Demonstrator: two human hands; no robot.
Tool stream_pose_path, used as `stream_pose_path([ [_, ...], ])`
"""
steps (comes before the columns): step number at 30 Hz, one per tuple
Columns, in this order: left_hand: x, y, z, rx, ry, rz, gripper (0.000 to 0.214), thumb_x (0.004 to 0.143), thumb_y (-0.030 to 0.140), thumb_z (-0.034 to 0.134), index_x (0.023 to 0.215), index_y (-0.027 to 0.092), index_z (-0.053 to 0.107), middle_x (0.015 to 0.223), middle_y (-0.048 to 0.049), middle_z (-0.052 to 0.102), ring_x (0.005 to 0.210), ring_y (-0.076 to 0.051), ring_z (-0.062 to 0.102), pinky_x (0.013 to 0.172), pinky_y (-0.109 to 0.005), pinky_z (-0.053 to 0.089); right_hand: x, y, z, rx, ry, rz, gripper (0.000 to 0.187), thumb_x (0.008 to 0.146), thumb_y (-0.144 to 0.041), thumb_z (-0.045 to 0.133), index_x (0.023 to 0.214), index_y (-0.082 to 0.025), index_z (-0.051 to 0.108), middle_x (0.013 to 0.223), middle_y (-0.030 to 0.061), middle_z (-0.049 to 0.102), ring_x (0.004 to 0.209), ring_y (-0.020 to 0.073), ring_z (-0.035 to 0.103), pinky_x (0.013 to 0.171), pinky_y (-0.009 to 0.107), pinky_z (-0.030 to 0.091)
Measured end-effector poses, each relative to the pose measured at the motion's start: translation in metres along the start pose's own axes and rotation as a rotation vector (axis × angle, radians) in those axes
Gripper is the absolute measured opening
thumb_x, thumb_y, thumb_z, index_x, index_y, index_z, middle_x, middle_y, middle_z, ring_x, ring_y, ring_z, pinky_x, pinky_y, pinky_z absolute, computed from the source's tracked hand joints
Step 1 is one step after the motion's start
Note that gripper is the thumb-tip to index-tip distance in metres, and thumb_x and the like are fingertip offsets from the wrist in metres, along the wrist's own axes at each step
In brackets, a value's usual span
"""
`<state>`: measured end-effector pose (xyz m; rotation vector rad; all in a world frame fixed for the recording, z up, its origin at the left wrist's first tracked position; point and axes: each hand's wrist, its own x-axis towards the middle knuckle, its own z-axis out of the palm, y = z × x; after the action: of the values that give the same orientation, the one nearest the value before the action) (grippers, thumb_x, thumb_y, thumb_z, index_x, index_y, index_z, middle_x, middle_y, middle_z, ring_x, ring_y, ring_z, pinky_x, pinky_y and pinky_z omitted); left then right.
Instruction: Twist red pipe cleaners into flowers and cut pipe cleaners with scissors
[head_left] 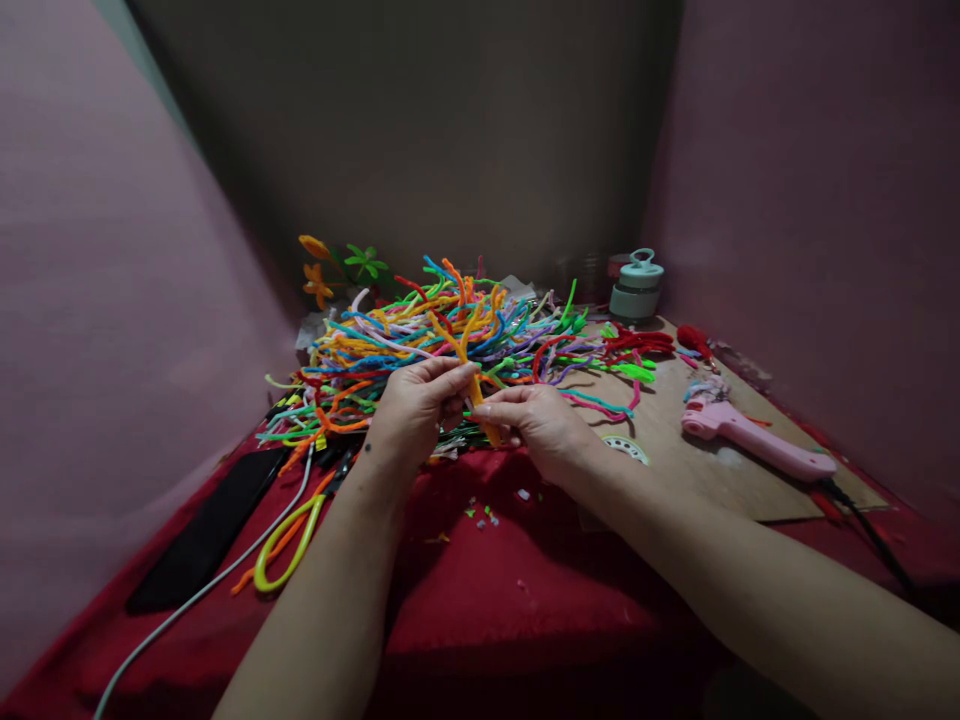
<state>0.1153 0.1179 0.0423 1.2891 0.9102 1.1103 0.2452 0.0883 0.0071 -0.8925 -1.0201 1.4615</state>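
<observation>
Both my hands meet over the front of a heap of coloured pipe cleaners (405, 325). Between thumb and fingers, my left hand (426, 402) pinches a yellow-orange pipe cleaner piece (475, 392) whose ends fork upward. Lower on the same piece, my right hand (534, 420) is closed with thumb and fingertips together. A small bit of green shows by the right fingertips; what it belongs to is hidden. Yellow-handled scissors (289, 545) lie left of my left forearm, their blades partly hidden.
A black phone (206, 530) and a white cable (202, 590) lie at left. On a brown board (697, 480) at right rests a pink glue gun (757, 435) with a black cord. Behind stand a lidded pale-green bottle (636, 287) and orange pipe-cleaner flowers (316, 285). Scraps (484, 515) dot the red cloth (517, 600).
</observation>
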Motion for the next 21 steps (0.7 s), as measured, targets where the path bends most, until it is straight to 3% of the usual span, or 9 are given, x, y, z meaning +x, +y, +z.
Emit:
stream_pose_path([
  [5, -0.0003, -0.0006, -0.0061, 0.216, -0.132, 0.018, 0.022, 0.067, 0.032, 0.067, 0.058, 0.014, 0.059, 0.044, 0.0026, 0.049, 0.035, -0.004, 0.037, 0.037, -0.018, 0.023, 0.0001, -0.0002, -0.0011, -0.005, 0.012, -0.027, 0.013, 0.058, -0.022, 0.064, 0.051, -0.013, 0.057, 0.042, -0.0039, 0.048, 0.041, 0.0065, 0.036, 0.044, 0.024, 0.021],
  [21, -0.0002, -0.0007, -0.0067, 0.291, -0.174, 0.085, 0.022, 0.071, 0.032, 0.065, 0.065, 0.014, 0.055, 0.052, 0.0053, 0.048, 0.042, -0.004, 0.038, 0.041, -0.018, 0.026, 0.0023, 0.0029, -0.0017, 0.047, -0.015, -0.041, 0.013, 0.058, -0.024, 0.064, 0.055, -0.013, 0.056, 0.046, -0.0029, 0.051, 0.042, 0.0067, 0.039, 0.044, 0.024, 0.023],
])
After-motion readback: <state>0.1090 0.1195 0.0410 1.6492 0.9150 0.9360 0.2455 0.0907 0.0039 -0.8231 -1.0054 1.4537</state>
